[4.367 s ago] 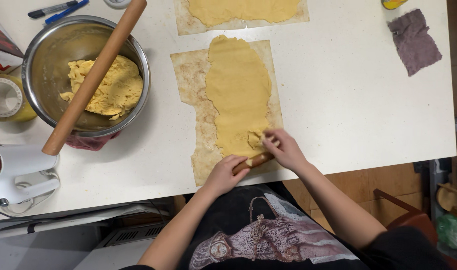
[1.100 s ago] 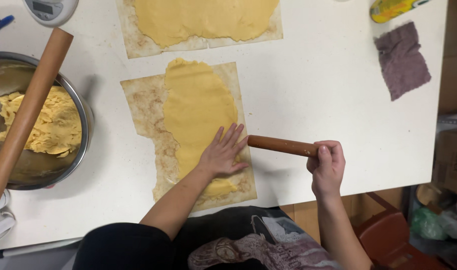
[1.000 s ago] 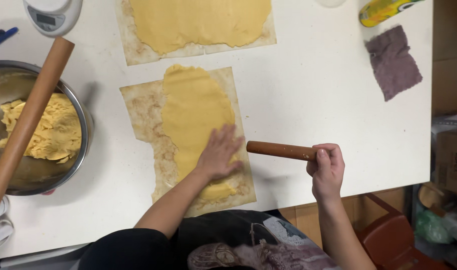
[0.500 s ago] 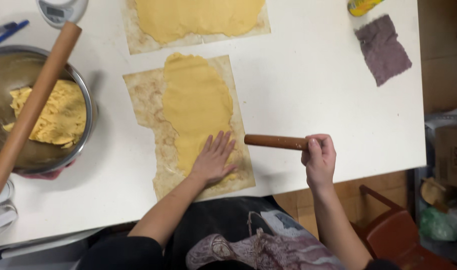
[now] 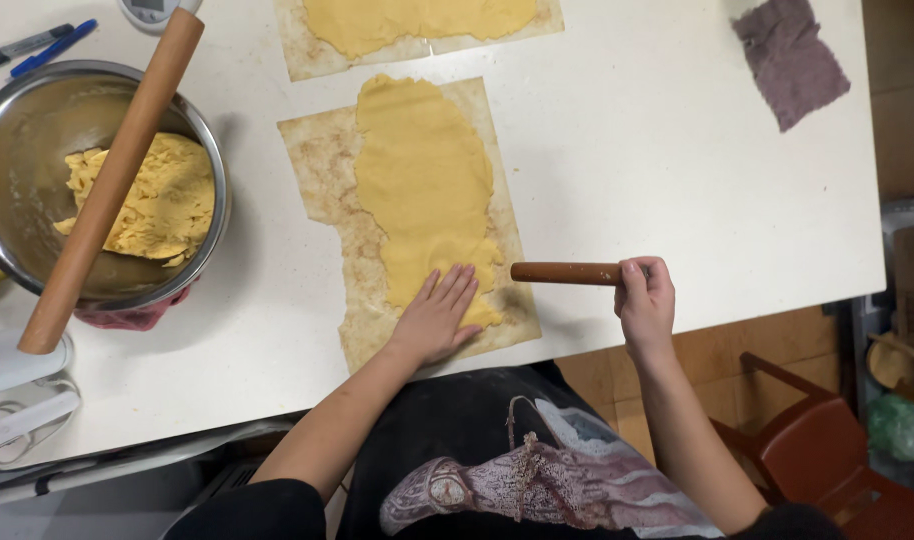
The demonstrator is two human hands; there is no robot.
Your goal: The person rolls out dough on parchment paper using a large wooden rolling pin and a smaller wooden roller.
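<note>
Dough, rolled into a long yellow sheet on a browned paper sheet, lies at the middle of the white table. Its near end is pressed under the spread, flat fingers of the left hand, open and gripping nothing. The sheet is judged soft, thin and easily torn or stretched, so it would best be lifted by the paper beneath rather than by its own edge. A small wooden rolling pin is clasped at one end by the closed right hand and held just off the dough's right edge; it looks light, stiff and smooth. Further out, a steel bowl of crumbled dough with a large rolling pin across it stands at the left.

Compared with half a second earlier, the hands and the pin are placed almost the same; only the view has drifted slightly.
</note>
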